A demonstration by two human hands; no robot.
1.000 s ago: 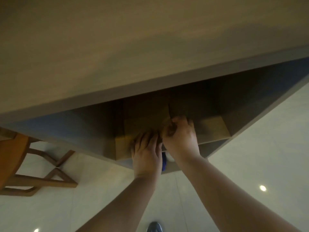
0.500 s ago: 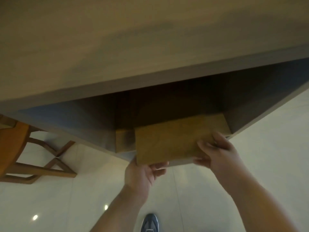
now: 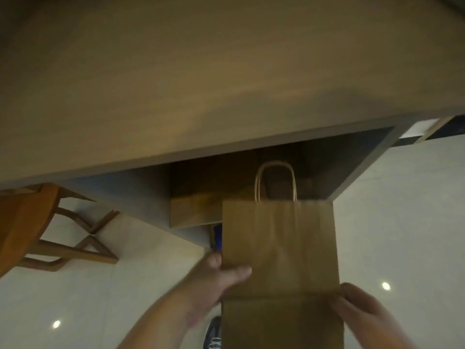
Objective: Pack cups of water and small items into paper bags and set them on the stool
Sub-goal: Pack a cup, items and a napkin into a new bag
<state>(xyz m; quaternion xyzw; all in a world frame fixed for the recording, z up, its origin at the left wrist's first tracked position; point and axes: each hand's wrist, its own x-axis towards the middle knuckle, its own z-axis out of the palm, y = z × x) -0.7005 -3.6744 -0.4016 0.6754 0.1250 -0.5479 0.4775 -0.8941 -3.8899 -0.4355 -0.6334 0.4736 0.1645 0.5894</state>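
Observation:
A flat, folded brown paper bag point(image 3: 279, 243) with twisted paper handles hangs in front of me, handles pointing away toward the shelf. My left hand point(image 3: 221, 275) pinches its left edge, thumb on top. My right hand point(image 3: 357, 308) grips its right edge near the folded bottom. Behind the bag, a stack of more brown paper bags point(image 3: 196, 210) lies in the open shelf point(image 3: 352, 167) under the tabletop point(image 3: 201, 71). The wooden stool point(image 3: 27, 222) stands at the left on the floor. No cups are in view.
The tabletop's front edge overhangs the shelf. A blue object point(image 3: 218, 235) shows just below the shelf beside the bag. My shoe point(image 3: 214, 333) is on the pale tiled floor, which reflects ceiling lights.
Both hands reached into the shelf, then drew one paper bag out toward me. The bag now hangs fully out of the shelf, turned lengthwise with its handles showing.

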